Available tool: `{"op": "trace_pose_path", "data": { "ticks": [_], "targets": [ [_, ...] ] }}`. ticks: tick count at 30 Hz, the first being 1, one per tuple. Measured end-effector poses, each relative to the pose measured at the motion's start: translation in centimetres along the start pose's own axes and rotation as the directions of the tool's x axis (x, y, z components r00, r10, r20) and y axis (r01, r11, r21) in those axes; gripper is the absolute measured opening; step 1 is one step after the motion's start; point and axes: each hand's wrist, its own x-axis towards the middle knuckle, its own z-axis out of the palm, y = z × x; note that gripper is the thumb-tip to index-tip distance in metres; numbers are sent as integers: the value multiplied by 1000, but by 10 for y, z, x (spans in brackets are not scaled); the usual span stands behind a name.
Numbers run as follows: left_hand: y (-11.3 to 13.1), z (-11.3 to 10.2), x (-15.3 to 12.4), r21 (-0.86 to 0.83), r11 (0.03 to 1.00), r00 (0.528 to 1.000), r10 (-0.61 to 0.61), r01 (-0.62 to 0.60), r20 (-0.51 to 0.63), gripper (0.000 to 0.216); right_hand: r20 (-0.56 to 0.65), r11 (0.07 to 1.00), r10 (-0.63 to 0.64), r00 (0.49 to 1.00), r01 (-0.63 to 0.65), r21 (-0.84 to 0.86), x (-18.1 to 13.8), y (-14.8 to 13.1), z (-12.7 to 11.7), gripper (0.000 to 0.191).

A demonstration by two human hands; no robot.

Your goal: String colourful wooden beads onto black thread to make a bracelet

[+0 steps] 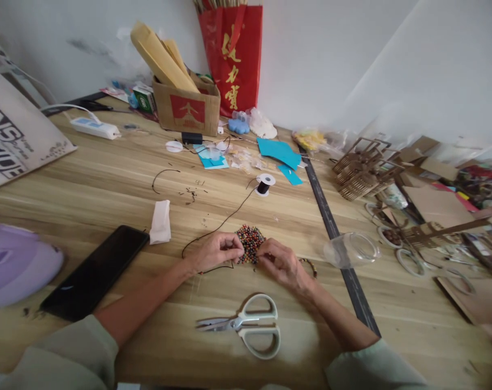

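Finding scissors (235, 323) before the bead pile (250, 239), spool (264, 187) behind, saw cord (233, 214) slanting nearer, leftward past it; had left hand (217, 252), right hand (283, 263) pinched alongside, contents indiscernible.

The red bag (246, 59) carries golden Chinese characters (231, 67), including 力 and 寶. The pale bag (37, 143) shows letters "ENS" (2, 120). The cardboard box (211, 111) bears a red sign (188, 112).
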Motion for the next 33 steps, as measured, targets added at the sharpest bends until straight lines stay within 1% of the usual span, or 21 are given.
{"op": "trace_pose_path", "data": {
  "ticks": [4, 8, 10, 13, 17, 21, 23, 27, 29, 33],
  "targets": [
    [-3, 6, 0, -40, 999, 1000, 2, -1, 20, 23, 24, 998, 10, 1000, -9, -65, -13, 3, 8, 13],
    [-2, 6, 0, -48, 999, 1000, -2, 1, -13, 24, 5, 990, -27, 1000, 27, -136, -18, 1, 14, 12],
    [-1, 3, 0, -42, 999, 999, 4, -6, -32, 24, 47, 977, -57, 997, 65, -202, -19, -2, 15, 12],
    [0, -1, 1, -35, 999, 999, 17, -18, -46, 24, 142, 937, -92, 986, 134, -323, -20, -4, 15, 12],
    [-4, -3, 3, -40, 999, 999, 13, -15, -51, 22, 185, 908, -90, 979, 157, -389, -23, 3, 16, 17],
    [-6, -2, 3, -24, 1000, 999, 6, -6, -32, 22, 192, 894, -95, 977, 169, -416, -21, 12, 16, 23],
    [-7, -1, 2, -36, 999, 1000, -21, 21, -13, 24, 200, 886, -103, 974, 181, -426, -18, 14, 15, 24],
    [-11, 1, 0, -16, 996, 993, -89, 91, 81, 25, 218, 874, -101, 971, 191, -446, -13, 16, 15, 25],
    [-16, 2, 0, 15, 996, 990, -90, 88, 113, 25, 219, 873, -99, 971, 190, -450, -12, 16, 15, 25],
    [-23, 3, 1, 27, 999, 992, -33, 30, 119, 22, 206, 876, -97, 974, 182, -447, -12, 18, 17, 23]
  ]
}}
